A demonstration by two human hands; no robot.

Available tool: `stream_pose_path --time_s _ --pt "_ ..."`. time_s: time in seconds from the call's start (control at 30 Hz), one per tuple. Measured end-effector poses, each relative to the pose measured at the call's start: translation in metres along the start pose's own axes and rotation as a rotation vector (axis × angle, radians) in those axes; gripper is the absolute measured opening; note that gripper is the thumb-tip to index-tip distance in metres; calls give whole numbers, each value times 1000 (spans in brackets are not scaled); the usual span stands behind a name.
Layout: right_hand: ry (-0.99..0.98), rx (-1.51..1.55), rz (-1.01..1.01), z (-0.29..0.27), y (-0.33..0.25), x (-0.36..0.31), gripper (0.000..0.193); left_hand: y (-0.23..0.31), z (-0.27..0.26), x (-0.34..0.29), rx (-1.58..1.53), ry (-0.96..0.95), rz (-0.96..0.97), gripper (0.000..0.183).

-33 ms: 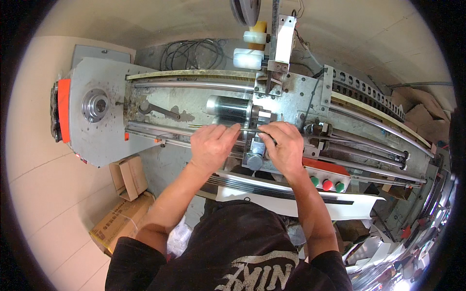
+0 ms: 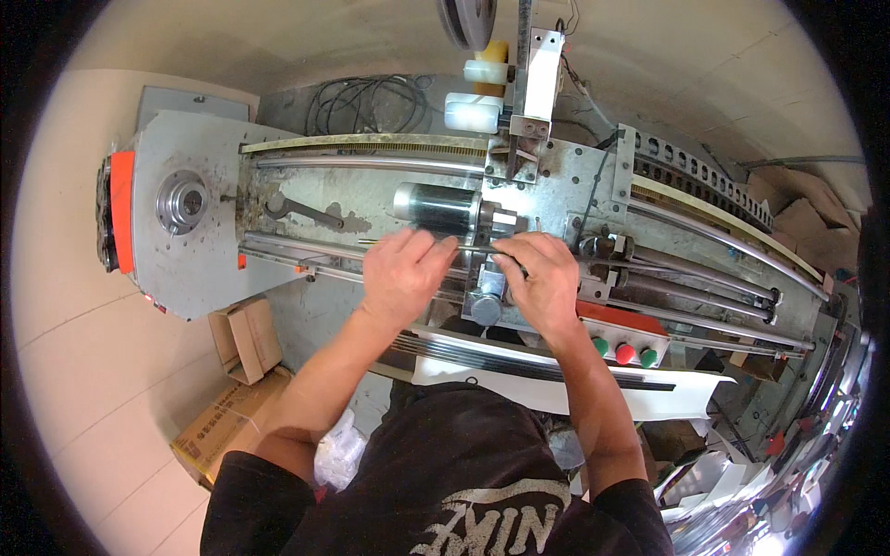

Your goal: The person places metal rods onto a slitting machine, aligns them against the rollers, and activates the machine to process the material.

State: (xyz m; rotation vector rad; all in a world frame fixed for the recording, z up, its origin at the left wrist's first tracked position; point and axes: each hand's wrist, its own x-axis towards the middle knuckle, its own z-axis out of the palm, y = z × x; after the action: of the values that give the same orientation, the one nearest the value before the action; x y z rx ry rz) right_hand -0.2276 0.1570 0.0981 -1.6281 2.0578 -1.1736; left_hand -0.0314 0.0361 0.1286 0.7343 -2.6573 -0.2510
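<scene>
A rail-guided machine (image 2: 301,174) stretches across the frame. At centre, a person's left hand (image 2: 405,274) is curled closed, while the right hand (image 2: 541,280), just right of it, pinches thumb to fingers. A red-topped button box (image 2: 621,319) sits lower right of centre; a black cylinder (image 2: 443,206) lies just above centre. Gripped by both hands, a thin rod (image 2: 476,248) runs nearly level across mid-frame, one tip jutting out left.

A railed machine (image 2: 567,185), a wrench (image 2: 309,213) and perhaps blurred scraps (image 2: 714,484) show a workshop.
</scene>
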Motion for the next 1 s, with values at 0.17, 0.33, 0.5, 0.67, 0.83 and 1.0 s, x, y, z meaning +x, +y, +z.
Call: stream_pose_path --time_s 0.17,0.33,0.5,0.67,0.83,1.0 --pt "10 10 13 0 0 2 16 -22 -11 30 -78 -139 21 21" --pt "48 8 -13 3 0 -1 17 -31 -5 32 -264 -500 -118 20" --pt "106 -15 -21 10 -3 -4 19 -34 -9 37 -507 -591 -313 19" --pt "86 -80 -33 10 -3 -6 22 -31 -8 33 -374 -533 -216 15" --pt "-125 -229 -1 -6 -12 4 20 -16 -6 29 -230 -325 -187 15" --pt "-198 -171 20 -5 2 6 12 -16 4 22 -243 -231 -201 21"
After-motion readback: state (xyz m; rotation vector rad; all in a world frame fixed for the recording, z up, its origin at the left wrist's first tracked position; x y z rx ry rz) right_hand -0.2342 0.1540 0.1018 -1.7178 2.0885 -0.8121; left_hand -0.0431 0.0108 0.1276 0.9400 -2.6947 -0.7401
